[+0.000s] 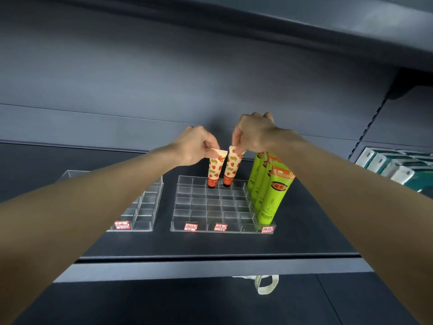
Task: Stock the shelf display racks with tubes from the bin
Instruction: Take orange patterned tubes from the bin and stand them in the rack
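Two cream tubes printed with red strawberries stand cap-down in the back row of a clear compartment rack [199,227] on the dark shelf. My left hand [195,145] pinches the flat top end of the left tube [215,168]. My right hand [254,133] pinches the top of the right tube [232,168]. Several taller green tubes [273,193] fill the rack's right column, from front to back. No bin is in view.
A second clear rack [145,212], partly behind my left forearm, sits to the left. Red-and-white price tags [191,227] line the rack fronts. White and teal boxes [396,166] are stacked at the far right. A white bag handle [267,283] hangs below the shelf edge.
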A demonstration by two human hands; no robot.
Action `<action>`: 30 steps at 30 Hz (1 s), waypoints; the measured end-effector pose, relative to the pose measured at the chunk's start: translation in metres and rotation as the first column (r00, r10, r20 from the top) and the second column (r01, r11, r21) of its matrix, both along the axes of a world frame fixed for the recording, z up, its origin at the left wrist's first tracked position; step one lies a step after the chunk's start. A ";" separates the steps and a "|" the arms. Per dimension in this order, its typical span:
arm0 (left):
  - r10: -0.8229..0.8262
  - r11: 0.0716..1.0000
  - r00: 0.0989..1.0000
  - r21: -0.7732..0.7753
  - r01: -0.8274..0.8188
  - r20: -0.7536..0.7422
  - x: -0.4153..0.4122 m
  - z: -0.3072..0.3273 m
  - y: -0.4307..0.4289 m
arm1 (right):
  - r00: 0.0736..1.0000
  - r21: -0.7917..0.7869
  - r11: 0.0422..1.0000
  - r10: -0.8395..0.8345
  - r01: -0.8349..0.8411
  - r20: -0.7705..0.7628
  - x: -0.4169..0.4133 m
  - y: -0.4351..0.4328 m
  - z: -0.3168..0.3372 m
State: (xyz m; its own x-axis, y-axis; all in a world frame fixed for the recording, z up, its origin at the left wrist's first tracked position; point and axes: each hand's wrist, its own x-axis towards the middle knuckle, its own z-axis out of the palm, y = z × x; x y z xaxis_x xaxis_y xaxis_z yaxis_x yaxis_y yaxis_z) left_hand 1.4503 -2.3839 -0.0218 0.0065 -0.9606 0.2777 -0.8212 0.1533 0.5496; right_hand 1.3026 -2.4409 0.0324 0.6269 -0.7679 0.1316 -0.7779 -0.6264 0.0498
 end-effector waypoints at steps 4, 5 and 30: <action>-0.015 0.999 1.000 0.050 0.015 -0.004 0.003 -0.003 -0.001 | 0.999 -0.011 1.000 -0.004 0.003 -0.042 0.003 -0.001 -0.009; -0.018 0.998 1.000 0.056 0.019 -0.008 0.003 -0.003 -0.001 | 0.999 -0.010 1.000 -0.004 0.004 -0.052 0.004 -0.001 -0.010; 0.026 0.996 0.998 0.083 -0.031 0.065 0.003 0.013 0.010 | 1.000 0.035 0.999 -0.020 0.020 0.021 0.000 0.011 0.000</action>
State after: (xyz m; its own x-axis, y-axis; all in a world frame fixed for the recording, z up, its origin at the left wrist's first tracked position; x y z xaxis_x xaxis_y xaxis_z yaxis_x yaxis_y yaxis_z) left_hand 1.4535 -2.3741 -0.0087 0.0193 -0.9803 0.1968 -0.8586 0.0846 0.5056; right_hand 1.3031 -2.4303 0.0328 0.6086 -0.7847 0.1177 -0.7910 -0.6117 0.0114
